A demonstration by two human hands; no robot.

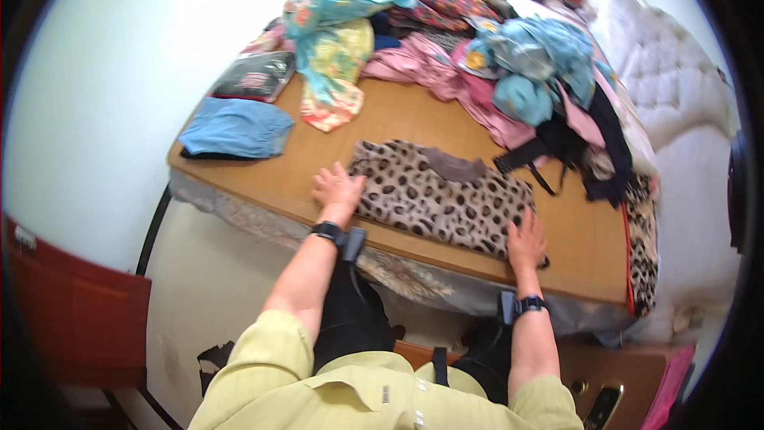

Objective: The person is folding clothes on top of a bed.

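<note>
A leopard-print top [412, 194] with a plain brown collar lies folded into a wide rectangle on the wooden board [280, 185] before me. At its left end, my left hand [338, 191] rests with fingers apart, touching the edge. Against the opposite end lies my right hand [526, 242], fingers stretched out over the fabric's border. Neither hand grips the cloth. Each wrist wears a dark band with a small device.
Folded blue denim [236, 128] and a dark item in clear plastic [256, 76] lie at left. Loose clothes, including pink fabric [418, 63] and light-blue fabric [531, 48], heap across the back. Black straps [549, 158] trail at right, near a tufted white headboard [656, 65].
</note>
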